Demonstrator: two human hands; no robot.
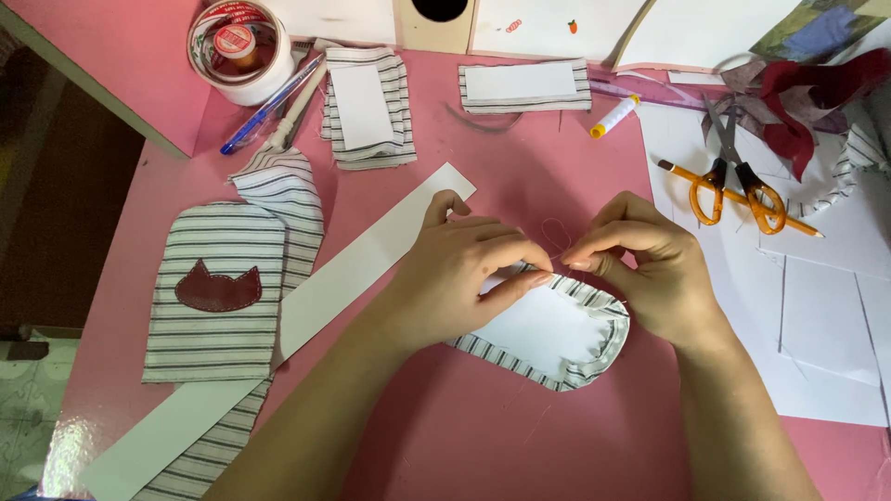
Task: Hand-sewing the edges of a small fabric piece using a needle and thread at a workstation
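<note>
Hands: left hand (469, 274) pins striped fabric piece (557, 334); right hand (650, 269) pinches thread (555, 232). Risk: overtight pull snaps thread, puckers gathered edge.

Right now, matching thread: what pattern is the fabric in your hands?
Grey-and-white stripes on the fabric, head view.

Both hands meet over the card piece (548, 336) at the table's (483, 436) middle, the left hand (464, 274) lying on it, the right hand (640, 264) at its right edge. Left of them a long strip (343, 278) runs slantwise, and left of that lies the cat patch (218, 292). Behind, along the far edge, sit the tape roll (243, 51), a pen (269, 107) just beside it, two fabric stacks (367, 107) (524, 86) and a glue stick (614, 117). Scissors (733, 181) lie on paper sheets (817, 315) to the right, across a pencil (742, 198).
</note>
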